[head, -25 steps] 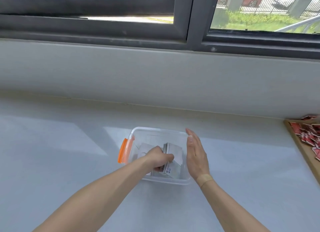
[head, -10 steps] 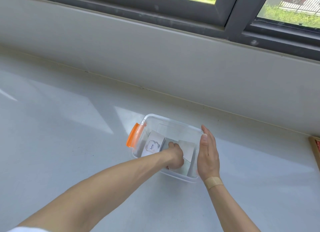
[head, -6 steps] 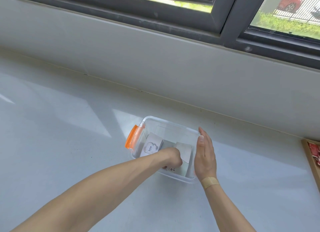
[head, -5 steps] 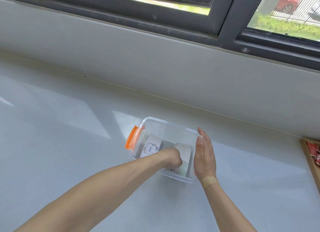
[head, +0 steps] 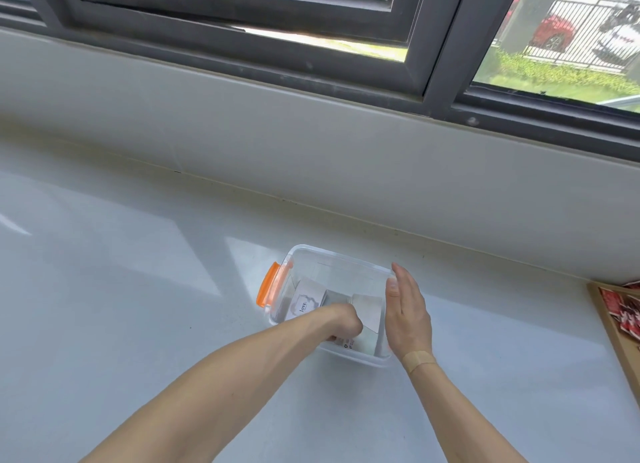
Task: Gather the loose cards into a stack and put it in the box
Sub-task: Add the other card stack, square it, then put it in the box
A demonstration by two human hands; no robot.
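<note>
A clear plastic box with an orange latch on its left end sits on the pale counter. White cards lie inside it, one reading "love" leaning at the left. My left hand is down inside the box, fingers curled on the stack of cards, which it partly hides. My right hand presses flat, fingers straight, against the outside of the box's right wall; a plaster crosses its wrist.
A wooden tray holding several red packets lies at the right edge. A grey wall and a dark window frame rise behind the counter.
My left hand has pushed the card stack lower into the box. My right hand stays against the box's side. The view has tilted and shifted slightly.
</note>
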